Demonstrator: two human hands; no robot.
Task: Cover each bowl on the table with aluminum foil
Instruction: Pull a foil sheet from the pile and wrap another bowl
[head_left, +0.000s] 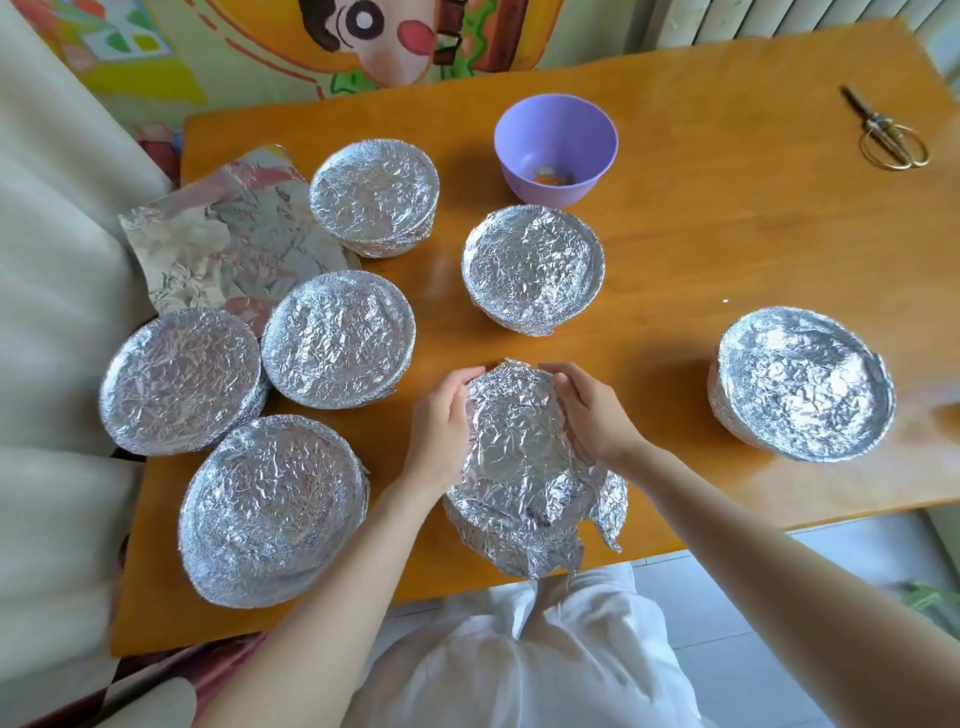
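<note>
While we cup both hands around it, the near bowl (519, 467) stands at the near edge of the bench (727, 234), about midway along. It is draped in crumpled foil (519, 551) whose loose flaps hang down its near side. Our left hand (441, 421) holds its left side and our right hand (592, 410) its right. The fingers (460, 384) of both hands are curled together over the foil at the bowl's far rim, clamped on it.

Six other bowls carry tight foil covers. Four cluster toward the left edge:
- the far-left bowl (374, 195);
- the inner bowl (337, 338), nearer us;
- the edge bowl (179, 379) just beside it, reaching past the left edge;
- the corner bowl (272, 509), toward the near left corner.

The centre bowl (533, 267) sits mid-bench, just beyond our hands. The right bowl (805, 382) stands alone toward the right edge, well apart from the rest.

A purple bowl (556, 148) stands uncovered toward the far edge, with small orange bits at its bottom. A loose foil sheet (228, 244), wrinkled, lies at the left edge, its near part hidden by the inner and edge bowls. Gold-coloured scissors (888, 132) lie near the far right corner.
</note>
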